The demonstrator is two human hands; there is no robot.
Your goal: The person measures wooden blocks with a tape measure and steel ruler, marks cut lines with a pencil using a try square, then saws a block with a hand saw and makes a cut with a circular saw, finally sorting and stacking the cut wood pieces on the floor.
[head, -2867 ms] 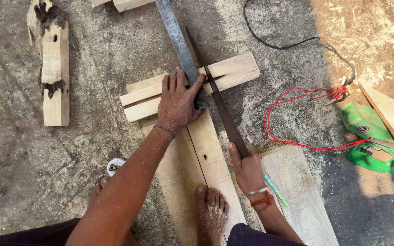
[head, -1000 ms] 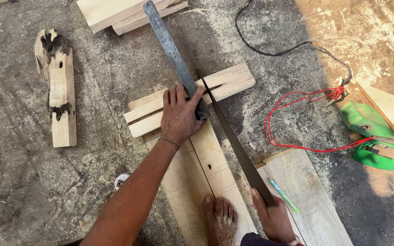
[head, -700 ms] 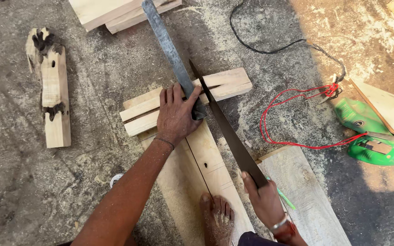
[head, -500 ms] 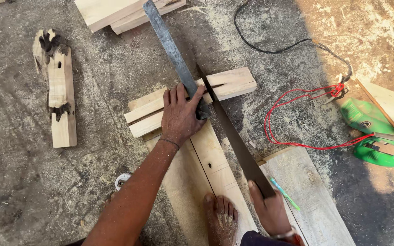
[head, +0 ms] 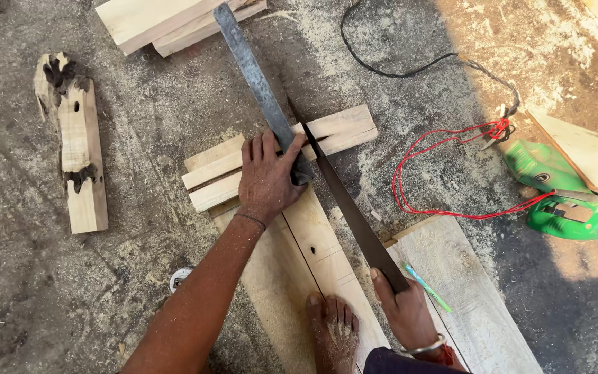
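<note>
My left hand (head: 268, 179) presses flat on two pale wooden strips (head: 209, 173) that lie crosswise over a long plank (head: 292, 277). Its fingers also touch a grey metal bar (head: 254, 76) running up and away from them. My right hand (head: 404, 312) grips the handle of a dark handsaw (head: 351, 211), whose blade slants up to the left and sits in a cut in the strips beside my left thumb. My bare foot (head: 330, 329) rests on the plank below.
A worn wooden block (head: 77, 149) lies at the left. Stacked planks (head: 167, 24) sit at the top. A red cord (head: 444, 173) and black cable (head: 410, 66) lead to a green power tool (head: 555, 190) at right. Another board (head: 465, 298) holds a green pencil (head: 427, 287).
The saw has slid back and forth through the cut while my left hand stayed pressed on the strips. My right hand has moved up and down along the blade's line.
</note>
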